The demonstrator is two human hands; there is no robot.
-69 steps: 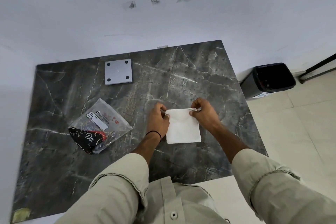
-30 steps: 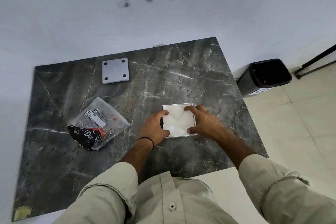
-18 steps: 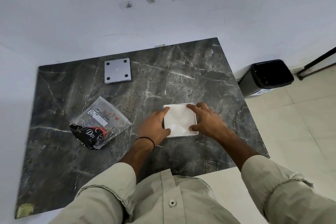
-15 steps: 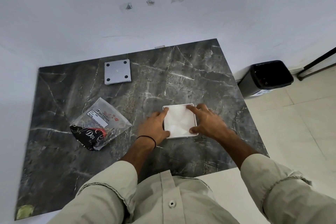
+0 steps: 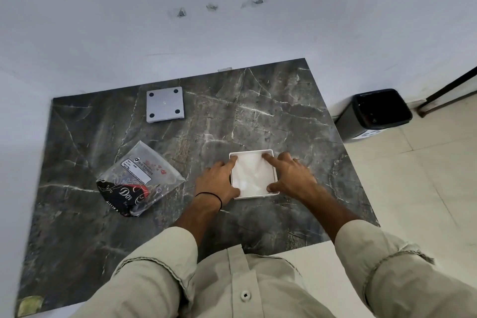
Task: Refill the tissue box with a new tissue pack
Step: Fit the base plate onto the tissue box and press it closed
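A square white tissue box (image 5: pixel 273 192) stands open-side up on the dark marble table (image 5: pixel 258 116), filled with white tissues (image 5: pixel 251 174). My left hand (image 5: pixel 218 182) lies along the box's left side, its forefinger and thumb pressing on the tissues at the two left corners. My right hand (image 5: pixel 290 175) lies along the right side, forefinger at the far right corner and thumb at the near right corner, pressing the tissues down. The grey square lid (image 5: pixel 165 104) with four dark feet lies flat at the back left of the table.
An emptied clear plastic tissue wrapper (image 5: pixel 139 178) with black and red print lies to the left of my left hand. A black waste bin (image 5: pixel 378 113) stands on the tiled floor right of the table. White walls close the table's back and left.
The tissues, held up by their far corners at first, have gone down into the box. Both hands now press them at the corners; little has moved in the last half second.
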